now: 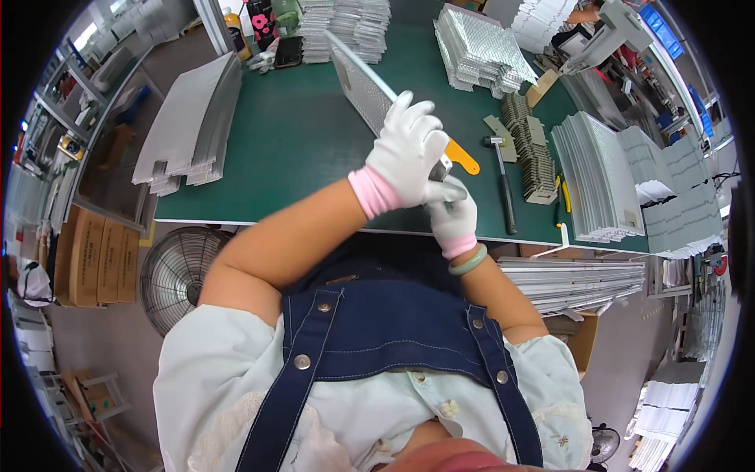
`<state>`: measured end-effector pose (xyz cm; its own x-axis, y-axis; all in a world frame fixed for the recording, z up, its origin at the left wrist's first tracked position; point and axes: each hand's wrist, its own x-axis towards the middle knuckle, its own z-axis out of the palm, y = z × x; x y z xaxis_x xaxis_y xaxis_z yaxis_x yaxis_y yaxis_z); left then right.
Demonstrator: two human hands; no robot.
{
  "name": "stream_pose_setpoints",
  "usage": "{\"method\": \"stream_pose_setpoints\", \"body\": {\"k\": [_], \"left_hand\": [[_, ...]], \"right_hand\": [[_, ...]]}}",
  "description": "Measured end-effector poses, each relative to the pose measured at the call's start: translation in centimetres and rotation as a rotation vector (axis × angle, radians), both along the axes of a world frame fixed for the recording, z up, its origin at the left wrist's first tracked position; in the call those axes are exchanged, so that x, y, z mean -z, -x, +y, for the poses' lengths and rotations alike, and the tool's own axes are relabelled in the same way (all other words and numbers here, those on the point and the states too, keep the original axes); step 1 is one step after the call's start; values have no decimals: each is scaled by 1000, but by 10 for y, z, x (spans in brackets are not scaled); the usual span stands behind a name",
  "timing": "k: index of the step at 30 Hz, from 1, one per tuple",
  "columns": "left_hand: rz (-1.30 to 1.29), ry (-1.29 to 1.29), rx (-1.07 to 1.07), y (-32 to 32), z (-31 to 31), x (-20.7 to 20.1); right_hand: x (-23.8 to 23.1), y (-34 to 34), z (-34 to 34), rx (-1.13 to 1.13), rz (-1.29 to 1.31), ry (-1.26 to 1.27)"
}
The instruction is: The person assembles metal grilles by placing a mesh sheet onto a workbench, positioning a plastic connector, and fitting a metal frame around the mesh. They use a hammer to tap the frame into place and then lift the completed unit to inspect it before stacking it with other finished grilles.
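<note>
A long silver mesh panel (363,88) with a metal frame slants up over the green table (299,149). My left hand (407,149), in a white glove with a pink cuff, grips the panel's near end. Just below it my right hand (454,214), also gloved, with a green bangle on the wrist, pinches a small metal piece at the panel's corner. An orange-handled tool (464,157) lies on the table right behind my left hand. A hammer (503,182) with a black handle lies to the right of my hands.
Stacks of mesh panels stand at the left (193,122), the back (346,27), the back right (481,49) and the right (602,177). A pile of small grey brackets (533,153) lies beside the hammer. A floor fan (177,275) and cardboard boxes (94,256) are at the lower left.
</note>
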<state>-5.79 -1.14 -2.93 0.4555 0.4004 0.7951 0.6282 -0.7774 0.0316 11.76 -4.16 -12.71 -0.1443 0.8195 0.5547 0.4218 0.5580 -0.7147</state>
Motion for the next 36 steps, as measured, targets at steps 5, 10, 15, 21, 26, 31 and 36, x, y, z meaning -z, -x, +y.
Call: {"method": "stream_pose_setpoints", "body": {"k": [5,10,15,21,26,31,36], "left_hand": [[-116,8,5,-16,9,7],[-92,56,88,-13,24,0],[-87,75,89,-14,29,1],[-66,97,-35,-17,25,-5],[-83,121,-40,-14,24,0],[-90,129,12,-15,28,0],[-96,112,3,-14,27,4]], "right_hand": [[-21,-58,37,38,-198,-100],[-1,-115,90,815,-904,445],[34,-147,113,535,-633,451],[-79,-107,51,165,-136,213],[-183,-90,37,-165,-758,-304],[-200,-90,38,-257,-656,-304],[-216,-87,37,-227,-996,-368]]}}
